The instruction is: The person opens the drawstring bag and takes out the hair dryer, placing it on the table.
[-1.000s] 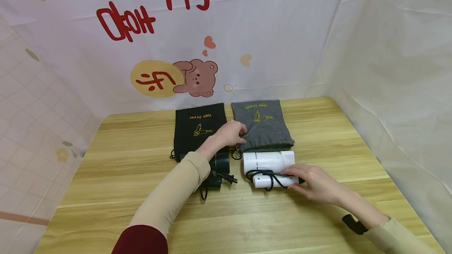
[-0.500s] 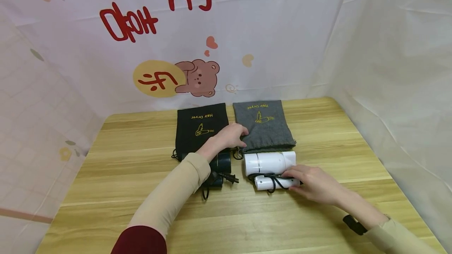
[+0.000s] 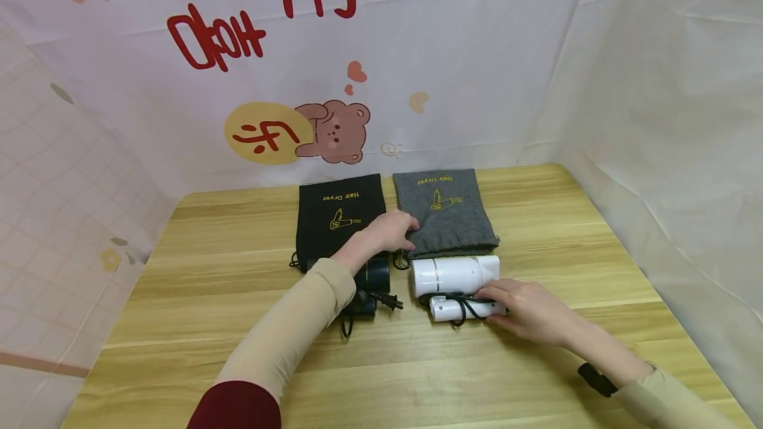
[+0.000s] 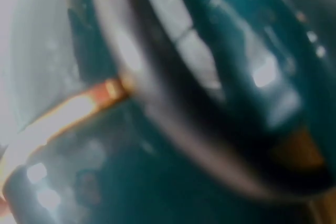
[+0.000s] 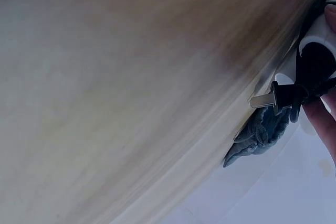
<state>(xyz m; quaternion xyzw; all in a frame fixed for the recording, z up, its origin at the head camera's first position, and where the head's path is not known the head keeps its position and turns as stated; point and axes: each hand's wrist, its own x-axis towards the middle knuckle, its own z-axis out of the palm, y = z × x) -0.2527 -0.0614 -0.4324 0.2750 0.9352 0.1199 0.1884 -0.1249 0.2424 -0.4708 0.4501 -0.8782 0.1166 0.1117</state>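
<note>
My left hand [image 3: 390, 229] reaches over a dark hair dryer [image 3: 377, 275], its fingers at the left edge of a grey drawstring bag [image 3: 450, 217], thumb and forefinger apart. With its fingers at the butt of the handle, my right hand [image 3: 530, 310] grips a white hair dryer [image 3: 456, 275] that lies below the grey bag. A black cord [image 3: 461, 298] is wound about that handle. The right wrist view shows its plug [image 5: 283, 96] beside the fingers [image 5: 321, 121]. A glossy dark green body with a gold ring [image 4: 68, 114] fills the left wrist view.
A black drawstring bag [image 3: 322, 217] lies left of the grey one, behind the dark dryer. That dryer's plug [image 3: 390, 300] points right, between the two dryers. All lie on a wooden table [image 3: 417, 376] with a printed cloth [image 3: 477, 38] behind it.
The head view has shifted slightly. My right hand has closed in a little on the white dryer's handle, covering its dark end. My left hand stays at the grey bag's edge.
</note>
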